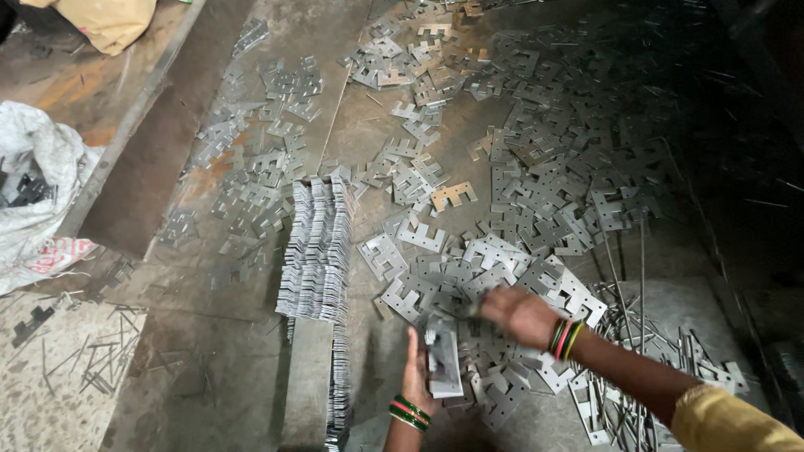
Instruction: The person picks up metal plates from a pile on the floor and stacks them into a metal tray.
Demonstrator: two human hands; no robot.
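My left hand (416,368) holds a small stack of flat grey metal plates (442,360) upright near the bottom centre. My right hand (519,314) reaches over the loose pile of notched metal plates (469,276) on the floor, fingers closed on or touching one plate; motion blur hides the grip. Both wrists wear coloured bangles. A long row of plates stacked on edge (318,251) stands just left of my left hand.
Many more loose plates (544,159) cover the floor ahead and to the right. A white sack (33,192) lies at the left, a tan bag (109,21) at the top left. Thin metal rods (628,402) lie under my right arm, and small scraps (100,360) at the bottom left.
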